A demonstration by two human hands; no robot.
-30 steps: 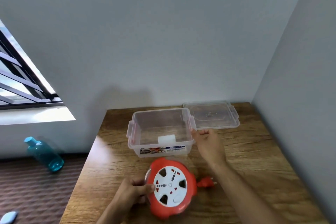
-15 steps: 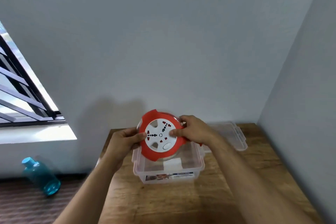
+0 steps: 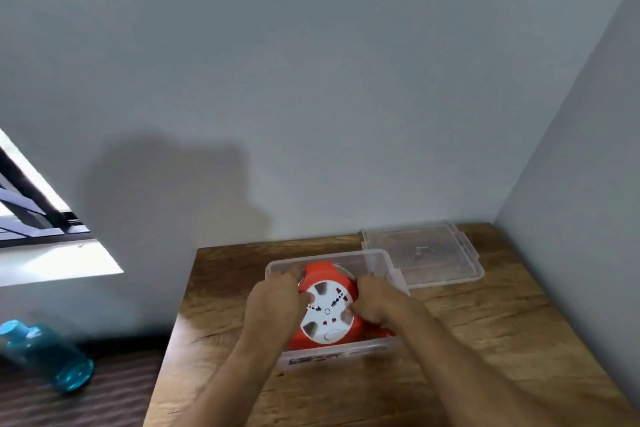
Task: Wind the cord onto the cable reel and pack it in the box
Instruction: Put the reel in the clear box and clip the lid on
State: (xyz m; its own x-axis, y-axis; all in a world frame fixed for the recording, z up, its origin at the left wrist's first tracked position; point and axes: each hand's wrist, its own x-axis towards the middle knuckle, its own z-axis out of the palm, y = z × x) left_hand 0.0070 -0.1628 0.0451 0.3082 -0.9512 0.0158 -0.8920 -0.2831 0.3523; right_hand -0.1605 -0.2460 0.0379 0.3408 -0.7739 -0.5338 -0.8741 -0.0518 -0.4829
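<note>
The orange cable reel (image 3: 325, 308), white socket face up, sits inside the clear plastic box (image 3: 377, 257) on the wooden table (image 3: 485, 322). The left hand (image 3: 273, 302) grips the reel's left edge with curled fingers, and the right hand (image 3: 379, 300) grips its right edge the same way. An orange plug (image 3: 382, 333) shows just below the right hand, inside the box. The box's clear lid (image 3: 422, 253) lies flat on the table, touching the box's far right corner. A blue bottle (image 3: 45, 354) lies on the floor to the left.
</note>
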